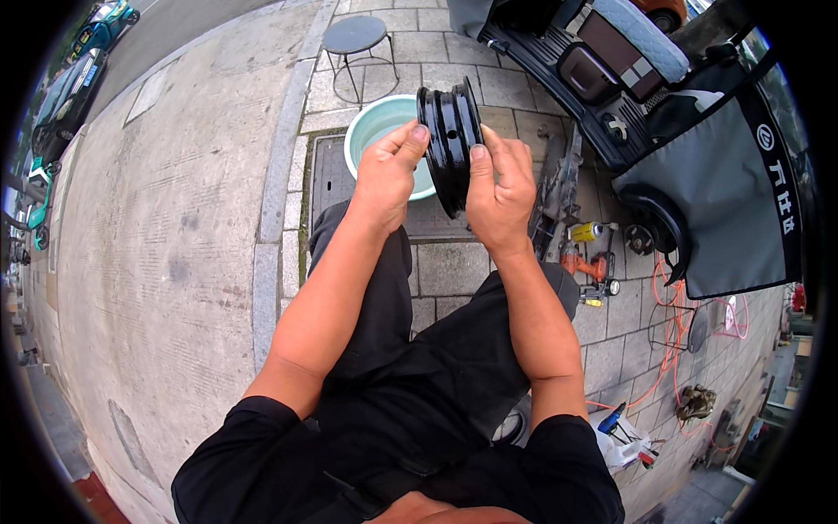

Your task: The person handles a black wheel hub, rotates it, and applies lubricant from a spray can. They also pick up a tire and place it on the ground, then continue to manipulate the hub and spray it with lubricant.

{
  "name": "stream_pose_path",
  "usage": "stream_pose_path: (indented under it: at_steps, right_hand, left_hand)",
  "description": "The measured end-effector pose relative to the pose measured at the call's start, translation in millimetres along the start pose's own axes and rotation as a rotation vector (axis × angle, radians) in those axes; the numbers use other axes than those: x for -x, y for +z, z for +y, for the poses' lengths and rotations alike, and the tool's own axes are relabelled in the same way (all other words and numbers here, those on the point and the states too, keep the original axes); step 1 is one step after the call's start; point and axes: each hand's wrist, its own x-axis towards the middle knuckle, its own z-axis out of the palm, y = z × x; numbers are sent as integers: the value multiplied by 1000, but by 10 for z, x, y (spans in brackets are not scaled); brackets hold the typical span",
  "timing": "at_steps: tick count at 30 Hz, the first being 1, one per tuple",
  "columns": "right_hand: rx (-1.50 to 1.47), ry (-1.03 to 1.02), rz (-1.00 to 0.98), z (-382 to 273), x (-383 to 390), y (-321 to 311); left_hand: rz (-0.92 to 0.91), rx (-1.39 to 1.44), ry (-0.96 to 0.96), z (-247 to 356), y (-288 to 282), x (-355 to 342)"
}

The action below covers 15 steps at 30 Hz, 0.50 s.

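Observation:
Between my two hands a glossy black wheel rim (448, 148) is held up on edge, with no tire on it. My left hand (388, 170) grips its left edge, thumb pressed near the lip. On the opposite side my right hand (502, 188) is closed on the right lip, thumb toward me. A small round hole shows in the rim's barrel. Below and behind the rim stands a pale green basin (356, 140) with water in it, partly covered by my left hand and the rim.
A round grey stool (353, 35) stands beyond the basin. At right are a three-wheeled vehicle with a grey cover (716, 201), an orange power drill (587, 262), a yellow can (585, 231) and an orange hose (670, 349). A white container (618, 441) with tools sits near my right elbow.

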Motion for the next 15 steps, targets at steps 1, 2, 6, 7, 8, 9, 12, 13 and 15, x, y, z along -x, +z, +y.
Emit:
stream_pose_path:
  at_steps: [1, 2, 6, 7, 8, 9, 12, 13, 15]
  right_hand:
    - [15, -16, -1, -16, 0, -5]
    - [30, -32, -3, -23, 4, -10]
    - [94, -133, 15, 1, -7, -11]
    - [109, -147, 15, 2, -7, -13]
    - [123, -162, 15, 3, -7, -14]
    - [137, -176, 14, 1, -10, -20]
    - [174, -212, 6, -11, -19, -34]
    - [182, -222, 1, -23, -22, -40]
    - [197, -240, -4, -30, -22, -40]
  left_hand:
    - [-13, 9, 1, 8, -1, 3]
    - [-26, 17, 2, 12, -5, 5]
    - [-53, 11, 5, -19, -40, -23]
    - [-47, 22, 4, 10, -9, 2]
    - [-41, 33, 2, 25, 6, 15]
    - [-44, 27, 1, 21, 3, 12]
    - [-55, 19, -3, 14, -18, 2]
    - [-62, 23, -4, 18, -19, 1]
    - [-64, 22, -9, 13, -37, -9]
